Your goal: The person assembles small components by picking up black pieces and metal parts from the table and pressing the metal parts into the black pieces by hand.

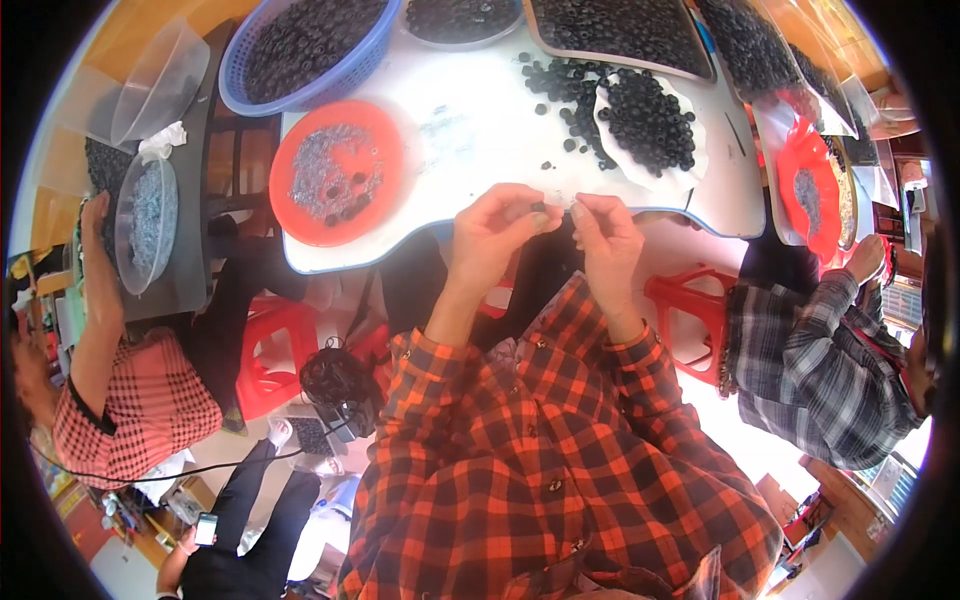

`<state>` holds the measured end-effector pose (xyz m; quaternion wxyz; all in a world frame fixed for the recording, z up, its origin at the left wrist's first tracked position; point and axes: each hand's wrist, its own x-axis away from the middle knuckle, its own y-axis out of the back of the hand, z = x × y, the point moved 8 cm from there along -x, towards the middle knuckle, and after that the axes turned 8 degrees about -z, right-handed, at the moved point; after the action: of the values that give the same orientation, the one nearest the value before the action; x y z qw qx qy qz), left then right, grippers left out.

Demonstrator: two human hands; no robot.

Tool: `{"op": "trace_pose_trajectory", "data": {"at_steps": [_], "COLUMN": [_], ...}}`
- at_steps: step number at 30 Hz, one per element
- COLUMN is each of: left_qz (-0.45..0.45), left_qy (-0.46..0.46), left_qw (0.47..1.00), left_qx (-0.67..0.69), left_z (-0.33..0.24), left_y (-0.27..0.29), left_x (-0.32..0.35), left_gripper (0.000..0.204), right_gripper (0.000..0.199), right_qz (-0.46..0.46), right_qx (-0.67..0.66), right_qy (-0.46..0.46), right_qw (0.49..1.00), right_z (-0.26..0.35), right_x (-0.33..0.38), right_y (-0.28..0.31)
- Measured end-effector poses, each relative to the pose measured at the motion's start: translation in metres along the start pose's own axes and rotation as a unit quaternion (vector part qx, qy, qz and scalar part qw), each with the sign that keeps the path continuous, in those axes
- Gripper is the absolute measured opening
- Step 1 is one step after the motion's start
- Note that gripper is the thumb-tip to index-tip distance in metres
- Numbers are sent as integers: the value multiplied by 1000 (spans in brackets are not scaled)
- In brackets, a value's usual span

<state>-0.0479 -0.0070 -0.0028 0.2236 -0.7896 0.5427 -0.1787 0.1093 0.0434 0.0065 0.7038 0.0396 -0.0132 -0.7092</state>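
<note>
My left hand (497, 225) is raised at the table's front edge, thumb and forefinger pinched on a small black round part (539, 207). Just to its right, my right hand (606, 235) is closed in a pinch, fingertips close to the left ones. Whatever it holds is too small to make out. Left of my hands lies an orange-red plate (388, 205) with small clear pieces (318, 170) and a few black parts. Beyond the right hand, a white dish (692, 172) is heaped with black round parts (650, 120), more of them scattered beside it.
A blue basket (232, 82), a clear tub (462, 43) and a tray (640, 62) of black parts line the white table's (470, 130) far side. People sit left and right, near red stools (270, 350) (692, 300). Another person behind holds a phone (206, 529).
</note>
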Motion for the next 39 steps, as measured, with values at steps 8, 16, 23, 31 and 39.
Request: {"op": "trace_pose_trajectory", "data": {"at_steps": [8, 16, 23, 31, 39], "left_qz": [-53, -54, -64, -69, -72], "left_qy": [123, 130, 139, 142, 124], "left_qw": [958, 947, 943, 950, 971], "left_qx": [252, 288, 297, 269, 190], "left_z": [24, 26, 31, 27, 20], "left_y": [22, 27, 26, 23, 23], "left_x": [14, 18, 22, 23, 26], "left_gripper": [29, 26, 28, 28, 23], "right_gripper": [9, 10, 11, 10, 10], "right_qz": [118, 170, 176, 179, 184], "right_qx": [-104, -149, -158, -145, -146], "right_qy": [-18, -30, -37, -43, -39], "right_qw": [987, 974, 971, 972, 971], "right_z": [9, 19, 17, 16, 15], "right_x": [13, 19, 19, 20, 19], "right_y": [-21, -38, -39, -39, -42]}}
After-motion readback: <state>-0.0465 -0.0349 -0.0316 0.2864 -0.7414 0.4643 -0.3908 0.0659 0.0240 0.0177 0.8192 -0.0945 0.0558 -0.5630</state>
